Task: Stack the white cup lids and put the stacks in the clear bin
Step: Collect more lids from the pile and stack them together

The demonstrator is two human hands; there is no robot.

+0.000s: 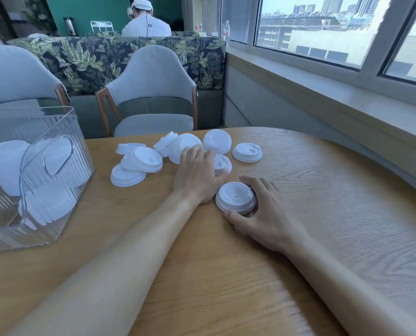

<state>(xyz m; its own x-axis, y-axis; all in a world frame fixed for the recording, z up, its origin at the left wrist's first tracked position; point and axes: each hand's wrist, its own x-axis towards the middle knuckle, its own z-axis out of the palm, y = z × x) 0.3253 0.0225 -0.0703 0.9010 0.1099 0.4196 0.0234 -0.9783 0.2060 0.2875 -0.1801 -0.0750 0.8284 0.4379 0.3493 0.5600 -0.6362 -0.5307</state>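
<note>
Right hand (pixel 262 214) grips a short stack of lids (pixel 235 198) on the wooden table (pixel 299 166), thumb on the near edge, fingers curled round the far side. Left hand (pixel 197 175) reaches forward, fingers loosely spread and resting on a lid (pixel 222 163) in the loose pile (pixel 178 151); cannot tell if it has hold of it. Pile sits mid-table near the far edge, some lids overlapping. Clear bin (pixel 64 117) at left, well apart from both hands, holds lid stacks (pixel 51 202) lying on their sides.

Bright daylight from the window (pixel 323 32) at right; soft focus, edges bowed.
</note>
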